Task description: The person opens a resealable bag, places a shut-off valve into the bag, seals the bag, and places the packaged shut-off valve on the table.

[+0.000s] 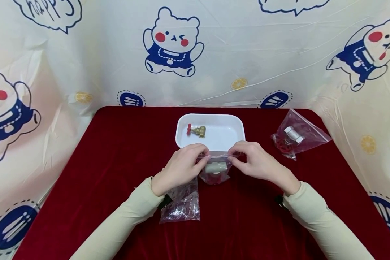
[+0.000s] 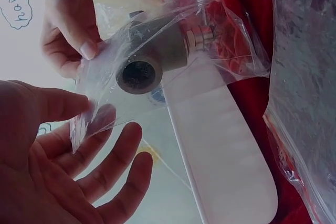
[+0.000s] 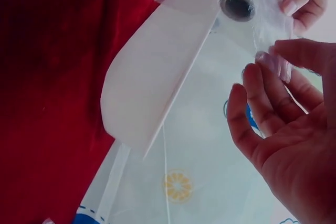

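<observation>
1. The bag [image 1: 211, 179] is at the centre of the head view, just below the tray [image 1: 225, 133]; a grey-green valve [image 1: 216, 167] sits inside it.
2. The left hand [image 1: 182, 165] pinches the bag's top edge at its left end, between thumb and forefinger; in the left wrist view its other fingers are spread loosely, off the plastic.
3. The right hand [image 1: 258, 161] pinches the same edge at its right end. The hands are apart, with the edge stretched between them.
4. The film looks thin, soft and slippery, likely to crease or slide under a loose pinch. The valve looks stiff and, I judge, heavy enough to drag the bag down and swing.
5. The best hold is probably the flat edge at both ends, as here; to carry it, grasping the valve's thick body through the film should spare the plastic.
6. A brass valve [image 1: 199, 131] lies at the tray's left. A flat bag [image 1: 183, 207] lies at lower centre, partly under the left forearm; another filled bag [image 1: 312, 134] lies at right.
</observation>
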The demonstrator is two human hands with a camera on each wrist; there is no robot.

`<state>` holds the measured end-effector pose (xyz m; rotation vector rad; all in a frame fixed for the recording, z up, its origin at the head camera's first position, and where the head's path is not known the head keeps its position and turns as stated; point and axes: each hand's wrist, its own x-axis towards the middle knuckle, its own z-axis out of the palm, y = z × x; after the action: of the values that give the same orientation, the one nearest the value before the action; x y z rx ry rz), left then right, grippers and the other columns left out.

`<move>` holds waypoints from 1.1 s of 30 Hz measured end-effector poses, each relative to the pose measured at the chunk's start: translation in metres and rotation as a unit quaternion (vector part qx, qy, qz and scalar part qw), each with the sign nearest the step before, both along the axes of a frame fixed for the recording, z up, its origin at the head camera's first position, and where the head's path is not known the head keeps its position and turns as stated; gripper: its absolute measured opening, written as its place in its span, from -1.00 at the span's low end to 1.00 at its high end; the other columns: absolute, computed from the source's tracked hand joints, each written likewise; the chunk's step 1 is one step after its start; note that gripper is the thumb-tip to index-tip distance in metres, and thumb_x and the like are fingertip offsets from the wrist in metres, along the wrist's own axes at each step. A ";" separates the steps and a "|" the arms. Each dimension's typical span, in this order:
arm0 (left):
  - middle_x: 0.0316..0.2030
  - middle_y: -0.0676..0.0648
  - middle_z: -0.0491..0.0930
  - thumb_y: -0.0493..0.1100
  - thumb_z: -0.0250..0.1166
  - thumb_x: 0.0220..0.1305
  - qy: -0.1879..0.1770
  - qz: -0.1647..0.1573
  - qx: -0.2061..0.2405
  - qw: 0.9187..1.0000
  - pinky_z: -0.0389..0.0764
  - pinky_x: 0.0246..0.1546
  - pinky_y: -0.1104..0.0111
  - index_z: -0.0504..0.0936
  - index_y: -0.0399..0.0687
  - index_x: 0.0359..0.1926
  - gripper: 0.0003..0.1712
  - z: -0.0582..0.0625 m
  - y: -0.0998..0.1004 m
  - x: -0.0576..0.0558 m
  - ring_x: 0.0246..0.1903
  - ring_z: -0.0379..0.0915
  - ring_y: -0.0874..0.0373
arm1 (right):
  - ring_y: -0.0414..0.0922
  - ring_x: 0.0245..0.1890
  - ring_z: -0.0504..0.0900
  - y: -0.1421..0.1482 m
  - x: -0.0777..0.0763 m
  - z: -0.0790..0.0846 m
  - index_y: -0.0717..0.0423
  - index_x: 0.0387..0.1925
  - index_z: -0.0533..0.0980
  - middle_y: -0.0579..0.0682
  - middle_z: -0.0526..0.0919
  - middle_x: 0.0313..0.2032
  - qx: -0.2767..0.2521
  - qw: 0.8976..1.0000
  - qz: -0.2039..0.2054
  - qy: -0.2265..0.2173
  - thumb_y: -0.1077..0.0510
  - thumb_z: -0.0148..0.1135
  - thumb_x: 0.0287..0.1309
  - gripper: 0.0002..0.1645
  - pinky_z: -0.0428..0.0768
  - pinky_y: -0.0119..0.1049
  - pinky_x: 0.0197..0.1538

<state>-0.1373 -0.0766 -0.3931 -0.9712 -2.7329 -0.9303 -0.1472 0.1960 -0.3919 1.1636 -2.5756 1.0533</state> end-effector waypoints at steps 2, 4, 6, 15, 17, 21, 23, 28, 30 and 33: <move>-0.25 0.13 0.62 -0.15 0.33 0.51 -0.002 0.002 0.000 1.000 0.52 -0.41 0.31 0.67 0.04 -0.18 -0.96 0.000 0.001 -0.001 -0.36 0.43 0.24 | -0.25 -0.30 0.60 -0.001 0.000 0.000 0.08 -0.26 0.70 -0.18 0.69 -0.30 -0.001 1.000 0.004 0.007 0.34 0.42 0.26 -0.89 0.68 -0.14 -0.25; -0.25 0.14 0.62 -0.15 0.33 0.50 -0.004 0.004 0.002 1.000 0.52 -0.40 0.31 0.67 0.04 -0.18 -0.96 -0.001 0.001 -0.001 -0.36 0.44 0.24 | -0.24 -0.30 0.61 -0.002 0.000 0.001 0.10 -0.27 0.71 -0.16 0.71 -0.30 -0.003 1.000 0.006 0.015 0.35 0.42 0.24 -0.90 0.69 -0.12 -0.26; -0.25 0.13 0.62 -0.15 0.33 0.50 -0.005 0.004 0.004 1.000 0.52 -0.40 0.31 0.67 0.04 -0.19 -0.96 -0.001 0.000 -0.001 -0.36 0.44 0.24 | -0.24 -0.30 0.62 -0.003 0.000 0.001 0.10 -0.28 0.71 -0.16 0.71 -0.30 -0.006 1.000 0.005 0.018 0.35 0.42 0.23 -0.89 0.69 -0.11 -0.27; -0.25 0.14 0.61 -0.18 0.32 0.50 0.000 0.007 0.005 1.000 0.53 -0.35 0.30 0.66 0.04 -0.19 -0.96 -0.002 0.000 0.000 -0.35 0.45 0.25 | -0.23 -0.35 0.62 -0.011 -0.001 -0.003 0.07 -0.27 0.71 -0.17 0.70 -0.32 -0.021 1.000 0.009 0.011 0.33 0.47 0.23 -0.88 0.66 -0.18 -0.29; -0.25 0.14 0.61 -0.18 0.33 0.50 -0.001 0.008 0.006 1.000 0.53 -0.36 0.30 0.67 0.04 -0.19 -0.96 -0.002 -0.001 0.000 -0.36 0.44 0.25 | -0.26 -0.35 0.62 -0.013 -0.001 -0.005 0.08 -0.30 0.71 -0.16 0.71 -0.33 -0.032 0.999 0.012 0.020 0.37 0.46 0.22 -0.87 0.66 -0.20 -0.31; -0.26 0.15 0.61 -0.17 0.33 0.50 -0.004 0.011 0.006 1.000 0.53 -0.37 0.30 0.66 0.05 -0.20 -0.95 -0.003 -0.001 0.001 -0.37 0.44 0.26 | -0.26 -0.34 0.64 -0.014 0.000 -0.006 0.10 -0.33 0.71 -0.14 0.73 -0.34 -0.047 0.998 0.014 0.031 0.40 0.48 0.19 -0.85 0.67 -0.14 -0.33; -0.25 0.14 0.61 -0.17 0.33 0.50 -0.003 0.013 0.005 1.000 0.53 -0.37 0.30 0.67 0.05 -0.19 -0.96 -0.002 -0.002 0.001 -0.37 0.44 0.26 | -0.26 -0.34 0.64 -0.015 0.000 -0.006 0.10 -0.29 0.72 -0.14 0.73 -0.32 -0.045 0.999 0.013 0.022 0.36 0.49 0.20 -0.88 0.67 -0.15 -0.32; -0.24 0.14 0.62 -0.18 0.33 0.50 0.001 0.009 0.009 1.000 0.54 -0.35 0.30 0.67 0.04 -0.19 -0.96 -0.002 -0.002 0.000 -0.35 0.45 0.26 | -0.24 -0.35 0.61 -0.022 -0.003 -0.008 0.09 -0.22 0.74 -0.13 0.74 -0.27 -0.046 0.999 0.017 -0.002 0.26 0.49 0.27 -0.93 0.65 -0.17 -0.33; -0.25 0.15 0.61 -0.17 0.33 0.51 0.003 0.007 0.011 1.000 0.53 -0.35 0.31 0.67 0.05 -0.19 -0.95 -0.002 -0.001 0.000 -0.35 0.45 0.27 | -0.24 -0.37 0.58 -0.024 -0.003 -0.010 0.07 -0.26 0.73 -0.14 0.73 -0.29 -0.049 0.999 0.018 0.000 0.28 0.47 0.29 -0.94 0.63 -0.20 -0.36; -0.25 0.15 0.61 -0.17 0.33 0.50 0.003 0.007 0.009 1.000 0.54 -0.35 0.31 0.67 0.05 -0.19 -0.95 -0.002 -0.001 0.001 -0.35 0.45 0.27 | -0.25 -0.41 0.55 -0.027 -0.002 -0.011 0.05 -0.34 0.72 -0.16 0.72 -0.35 -0.053 0.999 0.010 0.006 0.32 0.47 0.27 -0.88 0.58 -0.24 -0.40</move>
<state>-0.1365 -0.0777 -0.3951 -0.9480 -2.7173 -0.9472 -0.1493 0.1691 -0.4025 1.1693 -2.4701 1.1674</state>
